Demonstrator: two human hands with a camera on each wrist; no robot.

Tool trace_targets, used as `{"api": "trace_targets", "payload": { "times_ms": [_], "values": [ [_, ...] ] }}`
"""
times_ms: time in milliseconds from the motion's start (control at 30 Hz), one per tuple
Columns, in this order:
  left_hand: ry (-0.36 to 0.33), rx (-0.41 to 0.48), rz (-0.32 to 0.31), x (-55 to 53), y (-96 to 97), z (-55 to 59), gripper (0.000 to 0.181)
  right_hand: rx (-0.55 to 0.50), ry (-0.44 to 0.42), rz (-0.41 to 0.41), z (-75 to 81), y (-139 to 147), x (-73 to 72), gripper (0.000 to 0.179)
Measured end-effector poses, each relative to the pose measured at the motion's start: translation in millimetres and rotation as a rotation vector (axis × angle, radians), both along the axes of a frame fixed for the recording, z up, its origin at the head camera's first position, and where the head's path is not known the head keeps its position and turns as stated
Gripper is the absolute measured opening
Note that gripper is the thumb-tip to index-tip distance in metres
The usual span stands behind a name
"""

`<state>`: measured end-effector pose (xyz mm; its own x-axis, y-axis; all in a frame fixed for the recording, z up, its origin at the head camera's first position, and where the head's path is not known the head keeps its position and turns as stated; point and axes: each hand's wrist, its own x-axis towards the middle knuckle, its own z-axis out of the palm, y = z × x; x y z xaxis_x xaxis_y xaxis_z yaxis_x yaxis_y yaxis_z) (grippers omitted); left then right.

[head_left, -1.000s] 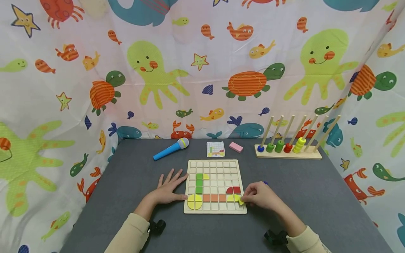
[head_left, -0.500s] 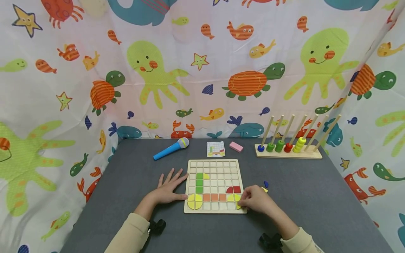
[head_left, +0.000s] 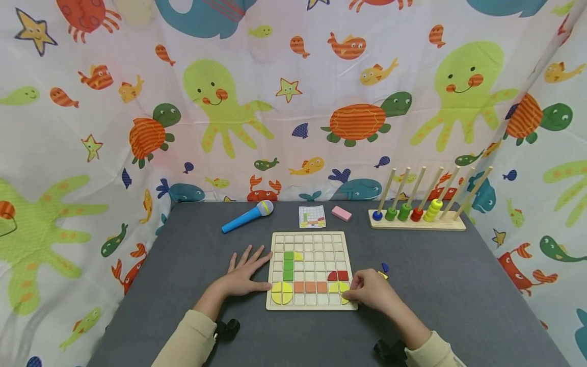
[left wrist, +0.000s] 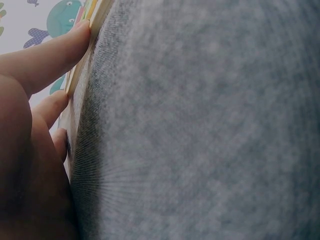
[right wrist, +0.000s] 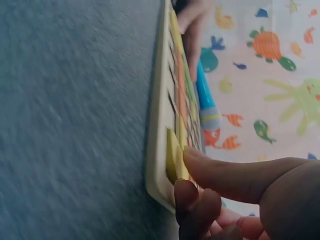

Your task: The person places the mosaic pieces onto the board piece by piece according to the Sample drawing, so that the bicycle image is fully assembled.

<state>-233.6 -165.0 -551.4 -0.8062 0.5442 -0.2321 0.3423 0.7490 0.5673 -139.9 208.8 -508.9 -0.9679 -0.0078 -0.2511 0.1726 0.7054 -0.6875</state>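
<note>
A wooden grid board [head_left: 312,304] lies on the dark table with coloured tiles in several of its square cells. My left hand [head_left: 243,278] is spread on the table, its thumb and index fingertip touching the board's left edge. At the lower right corner my right hand [head_left: 373,289] pinches a yellow quarter-circle tile [right wrist: 172,155] between thumb and fingers. In the right wrist view that tile stands tilted against the cell. Yellow tiles [head_left: 282,293] form a circle at the lower left, beside a row of orange tiles [head_left: 311,287]. Green tiles [head_left: 288,265] make a column; red tiles [head_left: 338,276] sit at right.
A small yellow piece [head_left: 383,275] and a blue piece [head_left: 385,267] lie right of the board. Behind it are a blue toy microphone [head_left: 247,216], a pattern card [head_left: 312,217] and a pink block [head_left: 341,213]. A peg stacker [head_left: 417,219] with coloured rings stands at back right.
My right hand has moved slightly left with the yellow tile, down to the board's lower right corner. The loose yellow and blue pieces behind it came into clearer view. The left hand stays put.
</note>
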Motion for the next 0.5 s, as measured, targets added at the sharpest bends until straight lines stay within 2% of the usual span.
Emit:
{"api": "trace_targets", "payload": {
  "times_ms": [267, 500],
  "values": [
    [0.004, -0.054, 0.021, -0.5, 1.7, 1.8, 0.092, 0.06, 0.044, -0.074, 6.7, 29, -6.1, 0.022],
    [0.004, -0.045, 0.018, -1.3, 1.1, 0.5, 0.093, 0.075, 0.06, -0.089, 6.0, 57, -9.7, 0.024]
  ]
}}
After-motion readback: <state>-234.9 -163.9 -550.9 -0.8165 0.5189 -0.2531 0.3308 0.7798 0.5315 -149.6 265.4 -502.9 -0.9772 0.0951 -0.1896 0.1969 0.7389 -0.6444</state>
